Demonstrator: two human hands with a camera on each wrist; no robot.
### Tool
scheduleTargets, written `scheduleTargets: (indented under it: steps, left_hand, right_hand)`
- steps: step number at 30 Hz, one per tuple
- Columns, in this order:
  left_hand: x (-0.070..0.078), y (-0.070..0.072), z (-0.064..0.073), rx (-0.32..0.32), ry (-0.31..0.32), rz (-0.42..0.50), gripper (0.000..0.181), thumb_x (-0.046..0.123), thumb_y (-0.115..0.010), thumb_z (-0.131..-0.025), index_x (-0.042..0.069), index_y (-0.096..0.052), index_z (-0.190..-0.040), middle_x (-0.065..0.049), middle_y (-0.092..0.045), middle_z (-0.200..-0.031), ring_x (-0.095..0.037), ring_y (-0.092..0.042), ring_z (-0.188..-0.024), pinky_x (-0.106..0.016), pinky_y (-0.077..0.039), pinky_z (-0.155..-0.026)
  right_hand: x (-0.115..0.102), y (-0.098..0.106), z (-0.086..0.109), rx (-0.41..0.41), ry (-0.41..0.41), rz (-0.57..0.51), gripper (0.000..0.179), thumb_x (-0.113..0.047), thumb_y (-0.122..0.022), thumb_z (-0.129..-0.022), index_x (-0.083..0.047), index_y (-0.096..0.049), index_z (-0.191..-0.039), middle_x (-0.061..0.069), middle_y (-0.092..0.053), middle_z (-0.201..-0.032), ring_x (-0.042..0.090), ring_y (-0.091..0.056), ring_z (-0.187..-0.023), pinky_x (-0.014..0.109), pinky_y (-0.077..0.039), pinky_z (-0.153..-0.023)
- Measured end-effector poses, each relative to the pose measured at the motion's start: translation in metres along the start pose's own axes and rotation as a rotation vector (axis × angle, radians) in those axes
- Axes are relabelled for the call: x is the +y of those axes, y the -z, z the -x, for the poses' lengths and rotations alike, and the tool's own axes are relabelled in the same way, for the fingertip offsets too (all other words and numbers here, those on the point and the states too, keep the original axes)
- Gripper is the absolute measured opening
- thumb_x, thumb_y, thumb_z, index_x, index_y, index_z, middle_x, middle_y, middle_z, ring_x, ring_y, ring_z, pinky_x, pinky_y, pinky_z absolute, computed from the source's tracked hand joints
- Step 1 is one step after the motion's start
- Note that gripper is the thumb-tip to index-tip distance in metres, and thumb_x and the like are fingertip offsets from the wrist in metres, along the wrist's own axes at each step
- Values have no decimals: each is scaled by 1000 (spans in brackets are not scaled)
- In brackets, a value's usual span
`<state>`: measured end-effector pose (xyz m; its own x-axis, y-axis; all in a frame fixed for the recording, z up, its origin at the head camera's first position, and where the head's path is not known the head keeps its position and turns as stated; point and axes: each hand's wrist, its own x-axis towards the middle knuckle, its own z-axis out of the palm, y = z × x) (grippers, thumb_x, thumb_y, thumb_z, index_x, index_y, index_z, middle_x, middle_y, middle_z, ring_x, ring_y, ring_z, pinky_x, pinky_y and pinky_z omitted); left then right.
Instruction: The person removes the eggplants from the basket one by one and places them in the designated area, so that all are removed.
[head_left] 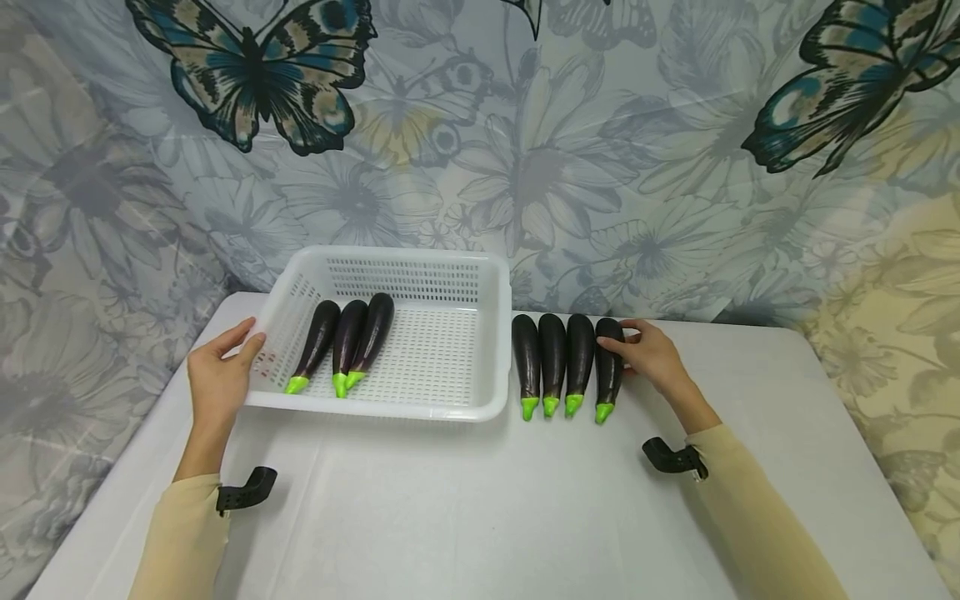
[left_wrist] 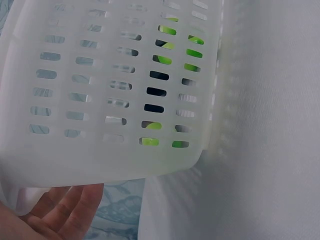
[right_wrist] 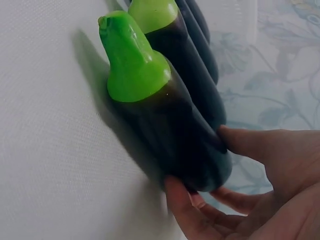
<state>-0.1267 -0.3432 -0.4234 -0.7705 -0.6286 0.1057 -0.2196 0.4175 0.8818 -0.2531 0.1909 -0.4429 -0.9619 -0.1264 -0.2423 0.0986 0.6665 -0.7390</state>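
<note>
A white plastic basket [head_left: 491,358] stands on the left part of the table, with three dark eggplants [head_left: 347,337] lying inside it, green stem ends toward the front. My left hand [head_left: 219,371] grips the basket's left rim; in the left wrist view its fingers [left_wrist: 75,210] curl round the edge below the slotted wall [left_wrist: 100,160]. Right of the basket, several eggplants [head_left: 553,358] lie side by side in a row. At the row's right end, my right hand [head_left: 652,354] pinches the rounded dark end of an eggplant [right_wrist: 165,135] between thumb and fingers. That eggplant still lies on the table.
A white cloth covers the table [head_left: 480,508]. Behind it hangs a patterned fabric backdrop [head_left: 555,167] with butterflies and flowers, close to the basket's back rim. Each wrist carries a black mount [head_left: 247,490].
</note>
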Motion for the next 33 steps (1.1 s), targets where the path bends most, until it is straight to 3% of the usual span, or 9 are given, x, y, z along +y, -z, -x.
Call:
scheduleTargets:
  steps: [11,20,25,33]
  left_hand:
    - [0,0,1,1,-14,-2,40,27,-64,-96,14,-62,-134,-15,-61,-132,16,-56,-71,-8,-47,-61]
    - [-1,-1,0,-4,-8,7,40,28,-64,-96,15,-62,-134,-16,-61,-131,16,-56,-70,-8,-48,-59]
    - [-1,1,-1,3,-6,1,40,28,-64,-96,16,-62,-133,-15,-61,-131,16,-56,-70,-8,-47,-59]
    - [0,2,0,-1,4,18,40,26,-65,-96,14,-62,-133,-16,-61,-132,15,-56,-71,-8,-47,-59]
  right_hand:
    - [-6,3,2,-36,-15,13,74,-44,-49,-101,10,-29,-148,37,-44,-136,41,-63,-102,39,-58,-74]
    - [-7,17,1,-53,9,1,70,-40,-45,-104,13,-29,-146,39,-45,-135,41,-65,-100,37,-58,-74]
    - [-13,25,0,-54,17,76,73,-44,-44,-103,12,-28,-146,38,-45,-136,43,-62,-106,37,-58,-75]
    - [-30,30,3,-28,82,270,68,-44,-44,-103,11,-36,-144,35,-48,-135,49,-52,-116,55,-47,-89]
